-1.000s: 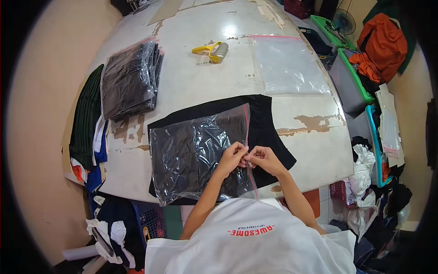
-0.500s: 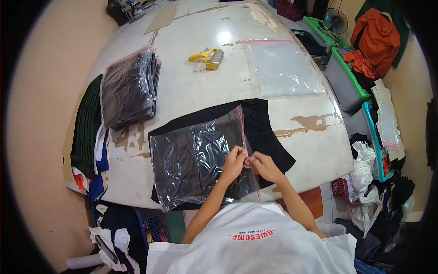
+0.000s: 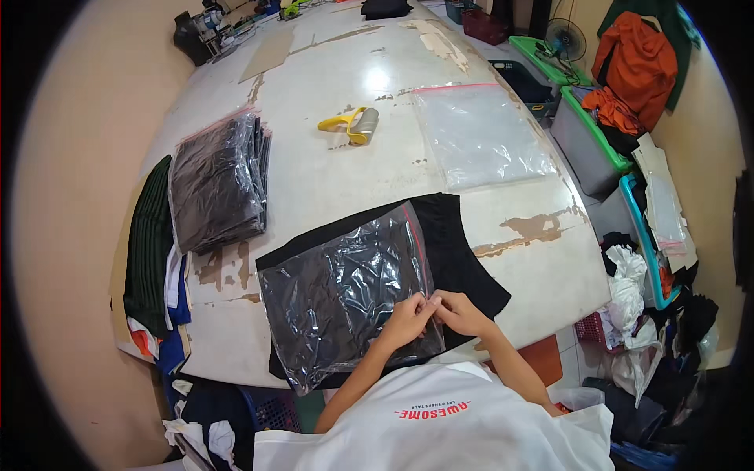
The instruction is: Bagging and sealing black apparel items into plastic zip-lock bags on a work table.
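A clear plastic zip bag (image 3: 334, 286) with dark folded cloth inside lies at a slant on a black garment (image 3: 475, 263) at the near side of the table. My left hand (image 3: 410, 320) pinches the bag's right edge, where a red strip runs. Close against it, my right hand (image 3: 465, 314) has its thumb and fingers closed on the same edge. The hands touch or nearly touch, and their fingers hide that bit of the strip.
Filled bags (image 3: 216, 184) are stacked on the left, beside dark green folded garments (image 3: 146, 243). Flat clear bags (image 3: 483, 137) lie at the right. A yellow tape dispenser (image 3: 357, 125) stands mid-table. Bins with green rims (image 3: 597, 129) line the right side.
The view has tipped, so the table sits lower in the picture. Both hands have slid slightly toward me along the red strip, still pinching the bag's edge.
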{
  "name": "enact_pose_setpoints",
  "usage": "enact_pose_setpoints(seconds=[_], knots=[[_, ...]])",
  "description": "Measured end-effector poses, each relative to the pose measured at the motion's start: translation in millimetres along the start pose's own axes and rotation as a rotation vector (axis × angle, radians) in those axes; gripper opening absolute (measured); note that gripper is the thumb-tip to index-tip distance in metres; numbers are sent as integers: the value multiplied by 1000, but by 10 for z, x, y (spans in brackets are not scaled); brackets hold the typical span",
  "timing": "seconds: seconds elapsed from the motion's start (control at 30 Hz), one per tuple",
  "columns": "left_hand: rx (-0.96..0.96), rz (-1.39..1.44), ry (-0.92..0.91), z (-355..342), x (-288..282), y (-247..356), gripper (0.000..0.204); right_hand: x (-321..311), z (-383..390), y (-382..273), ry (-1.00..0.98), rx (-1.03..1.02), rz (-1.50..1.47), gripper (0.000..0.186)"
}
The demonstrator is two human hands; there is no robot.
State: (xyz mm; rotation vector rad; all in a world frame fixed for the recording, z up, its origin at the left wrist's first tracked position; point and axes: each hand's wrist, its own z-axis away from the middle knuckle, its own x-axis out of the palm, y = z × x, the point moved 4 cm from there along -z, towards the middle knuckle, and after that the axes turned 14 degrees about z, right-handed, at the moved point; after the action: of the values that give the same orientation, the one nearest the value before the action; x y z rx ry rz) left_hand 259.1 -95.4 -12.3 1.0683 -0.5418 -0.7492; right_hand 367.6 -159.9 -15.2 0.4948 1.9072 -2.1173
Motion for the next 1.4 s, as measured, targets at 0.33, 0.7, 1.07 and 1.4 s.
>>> enact_pose_setpoints(seconds=[0.33, 0.7, 1.07, 1.4], knots=[[112, 160, 56, -35, 40, -68, 24, -6, 111, -44, -109, 206, 16, 19], [24, 1, -27, 186, 117, -38, 40, 46, 315, -163, -111, 112, -62, 18], [65, 676, -25, 194, 162, -310, 24, 415, 278, 152, -148, 159, -954, 24], [309, 67, 5, 231, 113, -117, 25, 168, 308, -2, -193, 177, -476, 17]])
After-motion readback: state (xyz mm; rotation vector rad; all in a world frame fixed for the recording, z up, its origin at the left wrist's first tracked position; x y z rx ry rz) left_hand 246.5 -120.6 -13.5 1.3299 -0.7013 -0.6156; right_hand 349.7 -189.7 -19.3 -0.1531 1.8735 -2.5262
